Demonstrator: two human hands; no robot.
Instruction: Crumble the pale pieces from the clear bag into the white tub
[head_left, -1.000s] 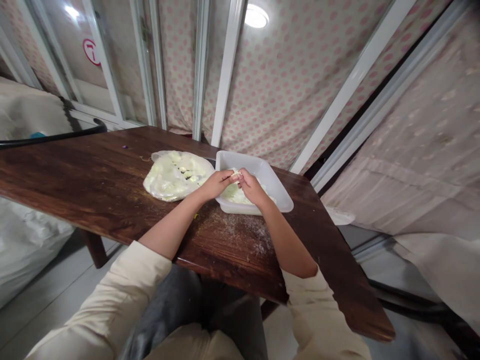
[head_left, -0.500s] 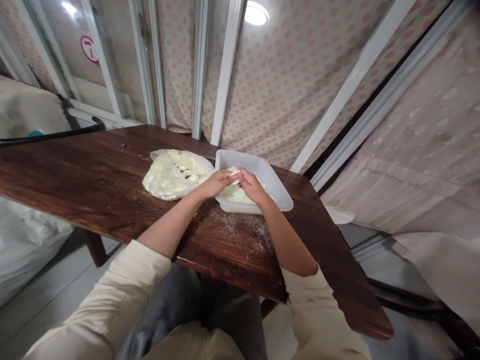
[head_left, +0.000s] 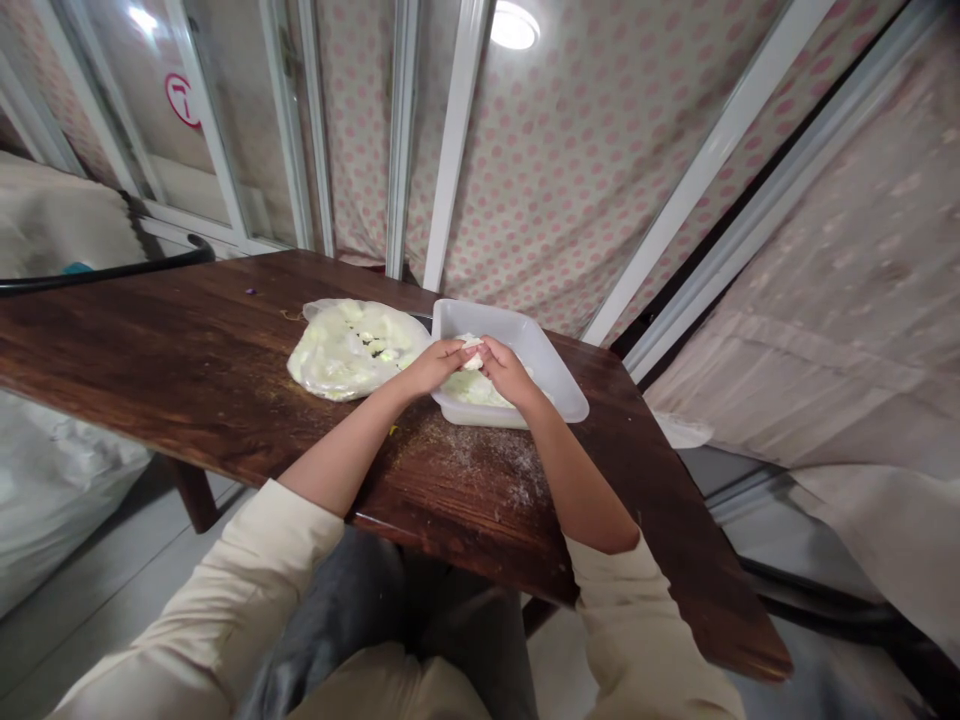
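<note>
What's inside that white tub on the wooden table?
Inside the white tub, pale greenish-white pieces lie on the bottom. The left hand and right hand, holding a small white piece above, hide some; anything beneath the pieces can't be seen.

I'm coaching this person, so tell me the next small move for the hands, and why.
Probably lower the pale piece into the white plastic tub and release it: the left hand and right hand hold it between their fingertips over the tub, where similar pale material already lies.
</note>
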